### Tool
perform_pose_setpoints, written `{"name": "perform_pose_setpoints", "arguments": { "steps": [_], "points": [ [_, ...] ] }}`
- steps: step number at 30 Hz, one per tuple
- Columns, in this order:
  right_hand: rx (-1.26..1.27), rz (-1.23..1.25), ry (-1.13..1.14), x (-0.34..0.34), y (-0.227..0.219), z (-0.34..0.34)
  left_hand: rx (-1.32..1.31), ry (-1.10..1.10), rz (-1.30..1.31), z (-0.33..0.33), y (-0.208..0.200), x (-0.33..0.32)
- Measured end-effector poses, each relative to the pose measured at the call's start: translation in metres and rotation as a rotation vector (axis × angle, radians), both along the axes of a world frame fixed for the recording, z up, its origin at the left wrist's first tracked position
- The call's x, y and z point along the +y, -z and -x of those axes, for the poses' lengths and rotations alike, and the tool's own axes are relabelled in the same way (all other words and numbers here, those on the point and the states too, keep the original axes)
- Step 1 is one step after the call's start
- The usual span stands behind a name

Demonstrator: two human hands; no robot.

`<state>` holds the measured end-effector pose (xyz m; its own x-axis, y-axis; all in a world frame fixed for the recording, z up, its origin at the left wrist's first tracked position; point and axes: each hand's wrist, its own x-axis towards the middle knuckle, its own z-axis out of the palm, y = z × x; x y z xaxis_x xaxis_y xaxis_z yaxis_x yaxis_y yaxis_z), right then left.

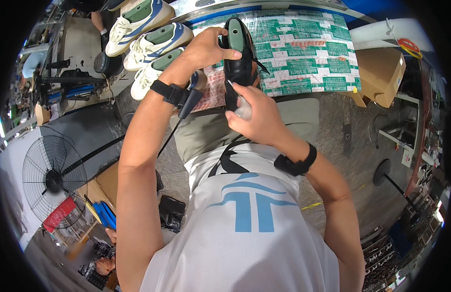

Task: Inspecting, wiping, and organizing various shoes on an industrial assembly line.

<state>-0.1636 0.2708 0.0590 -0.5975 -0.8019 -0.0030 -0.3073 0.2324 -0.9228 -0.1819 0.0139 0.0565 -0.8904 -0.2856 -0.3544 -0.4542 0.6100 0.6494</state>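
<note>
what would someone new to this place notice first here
Probably the black shoe at top centre, with the left hand gripping it near its opening and the right hand by its toe, holding a pale, mostly hidden thing. Green-and-white tape on the surface beneath also stands out, with white shoes to its left. A large round fan stands farther left, lower in the picture.

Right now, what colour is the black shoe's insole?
The insole is muted green, best seen in the head view.
</note>
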Motion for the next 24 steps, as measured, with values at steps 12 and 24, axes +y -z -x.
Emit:
{"name": "perform_pose_setpoints", "arguments": {
  "steps": [12,24],
  "points": [
    [0.01,0.013,-0.134,0.02,-0.002,-0.024,0.203,-0.007,-0.187,-0.019,0.013,0.001],
    [0.355,-0.008,0.007,0.019,0.026,0.046,0.246,-0.334,-0.267,-0.006,0.031,0.05]
  ]
}}
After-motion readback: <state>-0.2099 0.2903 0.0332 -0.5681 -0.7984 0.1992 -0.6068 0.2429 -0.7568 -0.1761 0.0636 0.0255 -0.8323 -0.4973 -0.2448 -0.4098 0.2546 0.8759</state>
